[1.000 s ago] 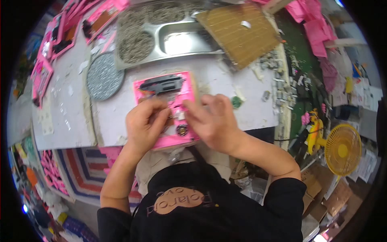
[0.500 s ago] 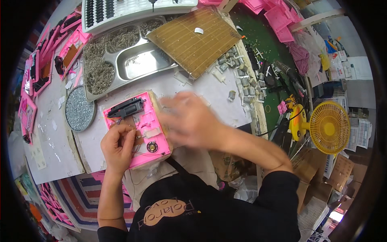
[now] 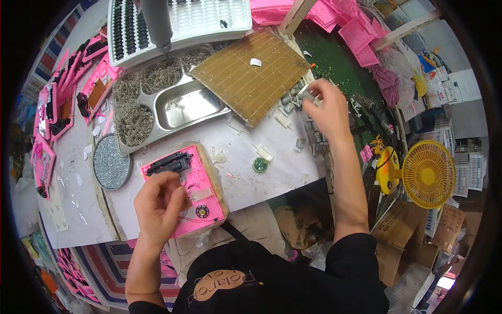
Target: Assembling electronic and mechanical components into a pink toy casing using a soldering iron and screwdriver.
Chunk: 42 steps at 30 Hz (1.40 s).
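Observation:
A pink plastic housing (image 3: 213, 201) lies on a pale pad in front of me. It holds a black mechanism (image 3: 170, 164), a whitish small motor block (image 3: 200, 195) and a small round speaker (image 3: 202, 211) with thin wires. Over the housing's left side is my left hand (image 3: 158, 204), its fingers curled in toward the thumb; what they hold, if anything, is hidden. My right hand (image 3: 330, 109) reaches out to the pile of small grey motors (image 3: 289, 106) beside the brown board, and its thumb and fingers pinch a small motor (image 3: 308, 94).
A brown board (image 3: 253, 78) overlaps a steel tray (image 3: 167, 123) of screws and springs. Nearby are a round dish of metal bits (image 3: 111, 162), a white rack (image 3: 209, 21) and a hanging screwdriver (image 3: 157, 23). Pink housings (image 3: 47, 112) line the left; a yellow fan (image 3: 428, 170) stands right.
My right hand has moved from beside the pink housing out to the motor pile. A green round thing and a white piece on the table are now uncovered. The view has shifted slightly.

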{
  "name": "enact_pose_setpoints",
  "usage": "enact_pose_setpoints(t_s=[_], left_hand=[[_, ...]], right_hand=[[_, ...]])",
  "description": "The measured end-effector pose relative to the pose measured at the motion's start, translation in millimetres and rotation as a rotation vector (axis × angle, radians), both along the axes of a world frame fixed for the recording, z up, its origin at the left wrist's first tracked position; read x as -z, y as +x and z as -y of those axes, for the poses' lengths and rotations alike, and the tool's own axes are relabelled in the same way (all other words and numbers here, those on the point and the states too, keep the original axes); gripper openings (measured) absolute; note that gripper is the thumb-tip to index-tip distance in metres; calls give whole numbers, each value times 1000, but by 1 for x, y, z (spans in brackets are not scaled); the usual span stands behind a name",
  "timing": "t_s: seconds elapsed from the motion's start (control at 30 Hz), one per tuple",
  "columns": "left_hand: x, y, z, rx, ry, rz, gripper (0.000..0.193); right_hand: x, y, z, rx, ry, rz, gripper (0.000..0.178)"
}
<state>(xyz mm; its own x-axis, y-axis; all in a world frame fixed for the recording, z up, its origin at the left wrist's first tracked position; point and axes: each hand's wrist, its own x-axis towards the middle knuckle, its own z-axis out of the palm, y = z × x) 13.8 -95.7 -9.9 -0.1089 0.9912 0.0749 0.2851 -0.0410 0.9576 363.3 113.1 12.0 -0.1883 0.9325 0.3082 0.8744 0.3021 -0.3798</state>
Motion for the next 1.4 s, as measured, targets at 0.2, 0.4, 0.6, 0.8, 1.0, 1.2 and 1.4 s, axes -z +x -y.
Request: enact_pose_setpoints(t_s=[0.2,0.4,0.6,0.8,1.0,1.2,1.4], left_hand=[[-46,40,-65,323,-109,48,27],[-46,58,-76,511,-219,44,15],[-36,82,-84,589,422,-547,25],[-35,125,-114,802,614,-615,30],[-10,158,-205,563,598,-859,52],[-14,118,-219,613,228,-1383,60],[-35,139,-251,565,291,-979,27]], right_hand=[[-17,-72,103,-536,-231,-585,31],[-1,-66,126,-456,-290,-748,37],[14,-40,136,-235,-849,-1179,50],[47,-11,146,-180,-875,-1650,47],[65,15,152,-69,-703,-1768,45],[59,28,158,-98,-677,-1718,46],[63,22,153,-159,-692,-1723,46]])
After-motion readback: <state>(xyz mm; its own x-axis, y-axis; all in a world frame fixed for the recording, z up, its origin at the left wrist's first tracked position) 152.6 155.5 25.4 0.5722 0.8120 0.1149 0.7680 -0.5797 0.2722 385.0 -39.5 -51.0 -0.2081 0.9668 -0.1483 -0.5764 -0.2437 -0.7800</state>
